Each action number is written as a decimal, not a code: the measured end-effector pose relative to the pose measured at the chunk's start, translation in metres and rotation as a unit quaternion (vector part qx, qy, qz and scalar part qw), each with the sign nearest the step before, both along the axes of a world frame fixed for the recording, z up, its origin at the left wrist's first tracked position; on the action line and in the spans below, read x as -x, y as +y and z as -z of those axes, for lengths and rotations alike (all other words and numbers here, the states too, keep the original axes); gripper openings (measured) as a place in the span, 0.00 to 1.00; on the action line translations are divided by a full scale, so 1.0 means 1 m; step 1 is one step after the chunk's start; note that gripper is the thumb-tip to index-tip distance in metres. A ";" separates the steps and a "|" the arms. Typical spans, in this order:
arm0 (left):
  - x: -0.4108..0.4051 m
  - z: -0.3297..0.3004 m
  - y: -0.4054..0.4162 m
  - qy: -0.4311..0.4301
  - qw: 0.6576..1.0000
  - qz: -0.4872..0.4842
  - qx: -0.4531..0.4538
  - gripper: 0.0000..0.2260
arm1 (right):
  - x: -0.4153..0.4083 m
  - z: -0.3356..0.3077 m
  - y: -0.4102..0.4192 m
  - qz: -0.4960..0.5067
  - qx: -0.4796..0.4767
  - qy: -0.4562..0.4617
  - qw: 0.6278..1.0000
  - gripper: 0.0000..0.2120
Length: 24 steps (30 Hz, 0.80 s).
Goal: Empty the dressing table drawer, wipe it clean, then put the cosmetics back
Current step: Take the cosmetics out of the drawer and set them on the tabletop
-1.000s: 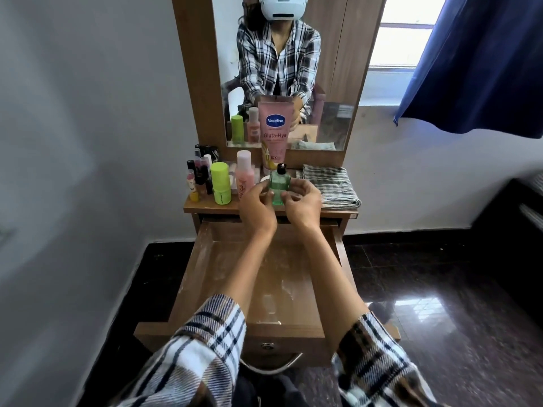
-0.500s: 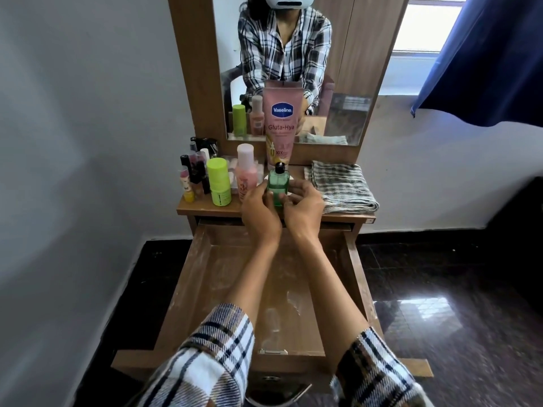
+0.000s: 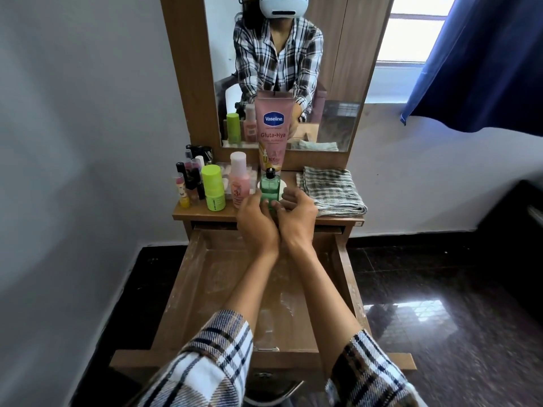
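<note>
Drawer (image 3: pixel 205 289) stands pulled fully out nearest the viewer, its pale wooden bottom dusty and smeared with whitish marks. Both forearms reach over it in plaid sleeves. On the worktop (image 3: pixel 205 214) edge beyond, the left hand (image 3: pixel 257 220) and right hand (image 3: pixel 296 214) curl their fingers round a green bottle (image 3: pixel 269 190) with a black cap, standing upright. Behind it rises a pink Vaseline tube (image 3: pixel 273 133); a folded checked cloth (image 3: pixel 330 190) lies to the right.
</note>
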State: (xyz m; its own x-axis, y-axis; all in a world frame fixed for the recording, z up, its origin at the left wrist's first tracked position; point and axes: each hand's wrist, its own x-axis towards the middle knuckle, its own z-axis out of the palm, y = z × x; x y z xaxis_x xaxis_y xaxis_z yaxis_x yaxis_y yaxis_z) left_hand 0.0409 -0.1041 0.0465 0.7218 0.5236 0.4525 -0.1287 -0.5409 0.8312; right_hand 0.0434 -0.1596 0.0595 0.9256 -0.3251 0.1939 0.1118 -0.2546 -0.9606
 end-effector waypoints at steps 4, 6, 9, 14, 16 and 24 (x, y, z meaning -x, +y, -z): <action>0.025 -0.012 -0.005 -0.005 1.000 0.009 -0.003 0.13 | 0.018 -0.016 -0.012 0.012 0.004 -0.016 1.000 0.17; 0.039 -0.023 -0.009 -0.009 1.000 0.017 0.000 0.13 | 0.032 -0.028 -0.020 0.019 0.011 -0.024 0.999 0.17; 0.058 -0.041 -0.016 -0.012 1.000 0.027 0.007 0.13 | 0.051 -0.047 -0.034 0.034 0.022 -0.037 0.998 0.16; 0.082 -0.066 -0.030 -0.001 0.999 0.038 -0.002 0.11 | 0.077 -0.070 -0.060 0.060 0.048 -0.051 0.996 0.16; 0.085 -0.069 -0.036 0.023 0.999 0.041 -0.009 0.12 | 0.083 -0.073 -0.070 0.069 0.055 -0.048 0.995 0.16; 0.060 -0.050 -0.053 0.114 0.982 0.147 -0.029 0.15 | 0.067 -0.056 -0.101 0.083 0.066 0.007 0.994 0.16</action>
